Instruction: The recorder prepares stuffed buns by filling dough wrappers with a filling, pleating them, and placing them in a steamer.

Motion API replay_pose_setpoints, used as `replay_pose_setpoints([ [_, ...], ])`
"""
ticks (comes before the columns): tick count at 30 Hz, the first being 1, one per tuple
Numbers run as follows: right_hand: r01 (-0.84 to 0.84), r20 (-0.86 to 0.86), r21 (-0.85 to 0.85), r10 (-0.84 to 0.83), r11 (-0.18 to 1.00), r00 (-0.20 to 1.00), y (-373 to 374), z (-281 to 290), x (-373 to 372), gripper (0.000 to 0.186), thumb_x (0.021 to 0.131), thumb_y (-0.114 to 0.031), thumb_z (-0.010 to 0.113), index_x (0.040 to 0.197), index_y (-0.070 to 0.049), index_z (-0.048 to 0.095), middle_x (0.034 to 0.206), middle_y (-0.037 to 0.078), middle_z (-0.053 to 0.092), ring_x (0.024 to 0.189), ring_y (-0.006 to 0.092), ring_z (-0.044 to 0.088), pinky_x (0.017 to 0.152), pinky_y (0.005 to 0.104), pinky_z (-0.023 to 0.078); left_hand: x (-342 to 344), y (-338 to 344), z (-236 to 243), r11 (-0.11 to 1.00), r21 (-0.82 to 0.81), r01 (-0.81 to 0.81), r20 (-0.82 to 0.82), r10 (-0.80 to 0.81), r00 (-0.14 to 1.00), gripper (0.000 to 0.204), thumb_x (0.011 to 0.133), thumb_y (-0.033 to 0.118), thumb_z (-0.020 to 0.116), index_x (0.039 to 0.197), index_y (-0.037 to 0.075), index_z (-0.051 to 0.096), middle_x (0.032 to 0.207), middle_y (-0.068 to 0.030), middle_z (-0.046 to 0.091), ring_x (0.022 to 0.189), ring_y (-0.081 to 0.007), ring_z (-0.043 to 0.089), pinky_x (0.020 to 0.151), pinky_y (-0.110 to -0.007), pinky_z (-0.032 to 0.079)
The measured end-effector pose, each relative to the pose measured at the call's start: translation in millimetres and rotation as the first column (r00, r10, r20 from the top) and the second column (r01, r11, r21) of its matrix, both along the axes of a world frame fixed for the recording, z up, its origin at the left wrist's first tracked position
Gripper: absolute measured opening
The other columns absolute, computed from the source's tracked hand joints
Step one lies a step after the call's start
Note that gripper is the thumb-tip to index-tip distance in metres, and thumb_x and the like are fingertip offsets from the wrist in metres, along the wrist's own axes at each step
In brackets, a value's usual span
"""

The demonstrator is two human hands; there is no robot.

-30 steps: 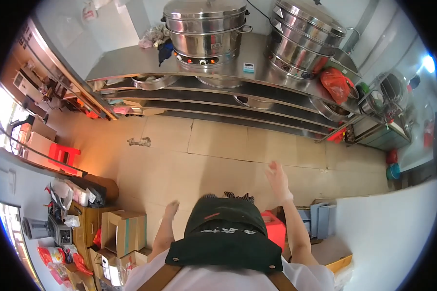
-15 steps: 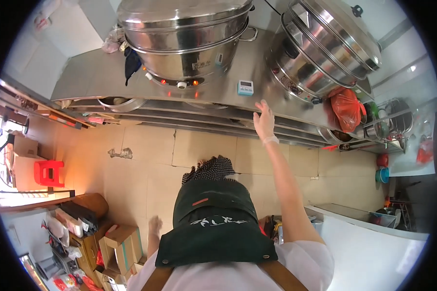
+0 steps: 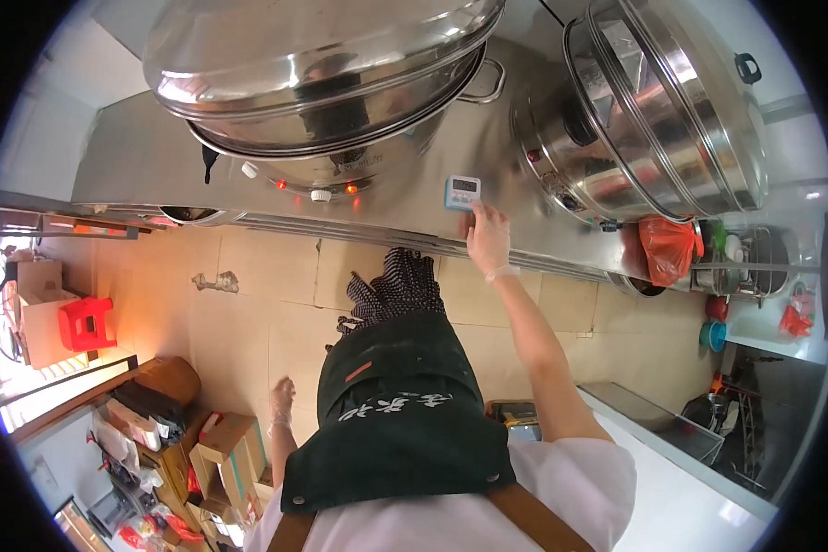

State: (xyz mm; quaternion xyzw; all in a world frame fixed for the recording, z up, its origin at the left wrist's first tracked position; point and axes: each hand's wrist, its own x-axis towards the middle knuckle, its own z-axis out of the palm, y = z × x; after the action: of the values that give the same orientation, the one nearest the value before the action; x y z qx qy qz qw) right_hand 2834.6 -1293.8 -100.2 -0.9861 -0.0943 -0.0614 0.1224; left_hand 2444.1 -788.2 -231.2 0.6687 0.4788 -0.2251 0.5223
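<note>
My right hand (image 3: 488, 237) wears a clear glove and reaches up to a small white and blue timer (image 3: 462, 192) on the steel counter (image 3: 156, 175); its fingertips touch the timer's lower edge. My left hand (image 3: 282, 401), also gloved, hangs by my side with the fingers loose and nothing in it. A large stacked steel steamer (image 3: 322, 74) stands just left of the timer, over red indicator lights and a white knob (image 3: 320, 195). A second big steel steamer (image 3: 653, 110) stands to the right. A dark apron (image 3: 396, 405) covers my front.
A red plastic bag (image 3: 667, 248) hangs at the counter's right end. A red stool (image 3: 85, 322) and cardboard boxes (image 3: 221, 455) sit on the tiled floor at the left. A white counter (image 3: 699, 488) is at the lower right. Pots and bowls stand on the far right shelf (image 3: 754, 262).
I have come closer to the counter. My right hand rose from beside my body to the counter edge and now touches the timer. My left hand stayed down.
</note>
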Motion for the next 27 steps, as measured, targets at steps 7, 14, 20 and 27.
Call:
replay_pose_setpoints([
  [7, -0.159, 0.081, 0.048, 0.155, 0.986, 0.985, -26.1, 35.2, 40.9, 0.042, 0.081, -0.008, 0.061, 0.121, -0.001, 0.053, 0.119, 0.019, 0.057, 0.111, 0.0364, 0.053, 0.095, 0.0483, 0.039, 2.9, -76.0, 31.6, 0.964, -0.144, -0.225, -0.123, 0.209, 0.97, 0.042, 0.093, 0.032, 0.055, 0.129, 0.01, 0.057, 0.102, -0.0077, 0.067, 0.083, -0.0211, 0.064, 0.072, -0.037, 0.048],
  [14, -0.31, 0.722, 0.413, -0.101, 0.856, 0.684, 3.4, 274.3, 175.3, 0.044, 0.086, 0.003, 0.06, 0.128, 0.0, 0.051, 0.113, 0.015, 0.062, 0.109, 0.0322, 0.055, 0.095, 0.0425, 0.043, 73.5, -105.8, 18.1, 0.948, -0.11, -0.298, -0.022, 0.297, 0.955, 0.045, 0.092, 0.033, 0.056, 0.13, 0.009, 0.057, 0.101, -0.0076, 0.067, 0.086, -0.0201, 0.064, 0.073, -0.036, 0.048],
  [20, -0.301, 0.863, 0.275, -0.096, 0.913, 0.497, 39.0, 417.7, 345.8, 0.031, 0.086, -0.02, 0.07, 0.113, -0.006, 0.063, 0.11, 0.008, 0.067, 0.106, 0.03, 0.057, 0.09, 0.0399, 0.048, 111.0, -126.8, 22.0, 0.94, -0.113, -0.321, 0.089, 0.331, 0.939, 0.048, 0.093, 0.034, 0.055, 0.133, 0.007, 0.054, 0.104, -0.0091, 0.066, 0.086, -0.019, 0.064, 0.071, -0.034, 0.048],
  [27, -0.061, 0.623, -0.072, 0.093, 0.996, 0.777, 34.2, 438.0, 535.1, 0.037, 0.082, -0.025, 0.073, 0.113, -0.006, 0.065, 0.113, 0.011, 0.067, 0.109, 0.031, 0.06, 0.091, 0.0403, 0.048, 38.1, -191.3, 24.8, 0.794, -0.116, -0.597, 0.155, 0.608, 0.779, 0.029, 0.093, 0.035, 0.057, 0.092, 0.006, 0.059, 0.073, -0.0039, 0.058, 0.06, -0.0125, 0.055, 0.049, -0.028, 0.042],
])
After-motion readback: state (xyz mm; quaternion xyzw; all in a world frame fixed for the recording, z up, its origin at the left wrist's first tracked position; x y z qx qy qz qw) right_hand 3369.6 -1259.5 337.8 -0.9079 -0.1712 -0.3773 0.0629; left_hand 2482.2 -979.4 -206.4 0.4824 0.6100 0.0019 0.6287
